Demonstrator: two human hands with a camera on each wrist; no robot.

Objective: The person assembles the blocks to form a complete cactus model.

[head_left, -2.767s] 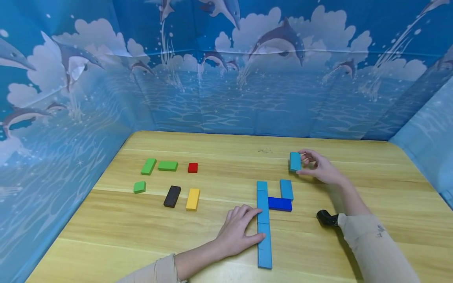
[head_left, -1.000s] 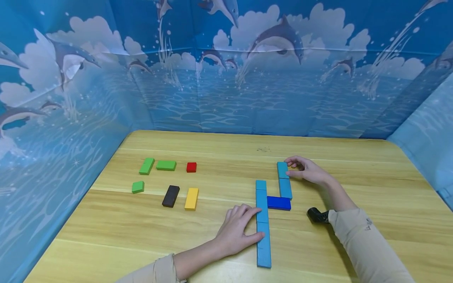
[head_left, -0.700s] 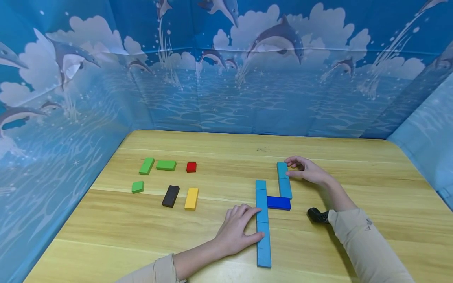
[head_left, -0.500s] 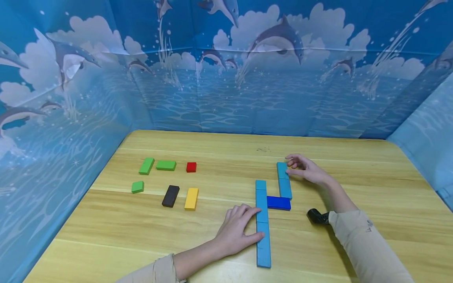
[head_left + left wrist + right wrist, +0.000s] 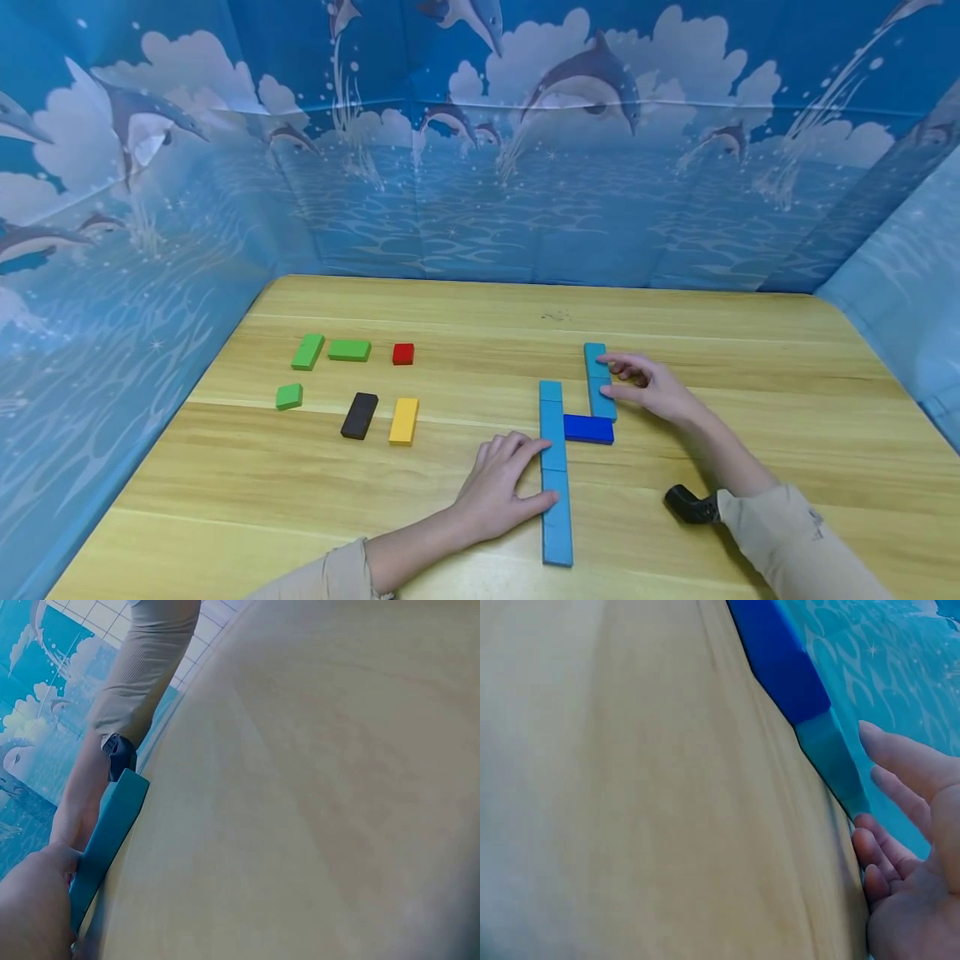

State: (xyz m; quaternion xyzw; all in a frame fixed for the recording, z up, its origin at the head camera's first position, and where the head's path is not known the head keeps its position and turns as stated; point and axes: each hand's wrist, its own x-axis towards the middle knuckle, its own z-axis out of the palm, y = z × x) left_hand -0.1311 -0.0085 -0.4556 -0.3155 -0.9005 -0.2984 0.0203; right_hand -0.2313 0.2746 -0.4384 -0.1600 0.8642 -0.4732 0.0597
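Note:
My left hand (image 5: pixel 498 487) rests its thumb and index finger on a long light-blue row of blocks (image 5: pixel 557 537). A dark blue block (image 5: pixel 588 429) lies crosswise against the row's right side. From its right end, two light-blue blocks (image 5: pixel 592 352) run end to end away from me. Over these, my right hand (image 5: pixel 652 387) lays its index fingertip on the far block and its thumb on the near one, the other fingers loosely bent. The right wrist view shows the dark blue block (image 5: pixel 780 660) meeting a light-blue block (image 5: pixel 832 754) beside the right hand (image 5: pixel 915 825).
On the left of the wooden table (image 5: pixel 262 492) lie green blocks (image 5: pixel 349 350), a red block (image 5: pixel 402 354), a black block (image 5: pixel 359 416) and a yellow block (image 5: pixel 403 422). A black device (image 5: pixel 690 505) sits at the right cuff. A dolphin-printed curtain (image 5: pixel 480 208) surrounds the table.
The far light-blue block, earlier carried by my right hand, now lies in line with the near one. The right hand has since shifted toward me across both. My left hand stays put.

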